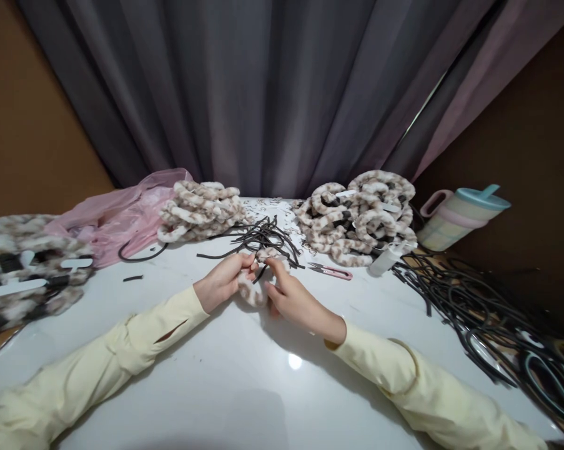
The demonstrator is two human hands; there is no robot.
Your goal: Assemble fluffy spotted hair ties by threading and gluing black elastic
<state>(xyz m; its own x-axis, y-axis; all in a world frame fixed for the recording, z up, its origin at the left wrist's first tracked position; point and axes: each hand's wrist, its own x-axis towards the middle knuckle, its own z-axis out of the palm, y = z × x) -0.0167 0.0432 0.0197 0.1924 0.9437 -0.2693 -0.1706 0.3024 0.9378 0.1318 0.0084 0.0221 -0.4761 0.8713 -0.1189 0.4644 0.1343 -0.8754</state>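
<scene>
Near the middle of the white table, my left hand [224, 279] and my right hand [291, 294] are both closed on one fluffy ring [252, 292] of white and brown mottled plush. My left fingers pinch its left side, and my right fingers grip its right side. A short dark end of cord [262, 273] shows between the hands; whether it joins the ring I cannot tell. Just beyond them lies a loose heap of cut dark cords [263, 234]. Thread snips [331, 271] with pinkish handles rest to the right of my right hand.
Plush ring piles stand at back left [202, 209], back right [361, 215] and far left [10, 256]. A pink plastic bag [122, 212] is at left. At right are a small clear bottle [385, 259], a lidded tumbler [460, 219] and a tangle of dark cords [455, 294]. A grey curtain [235, 94] hangs behind.
</scene>
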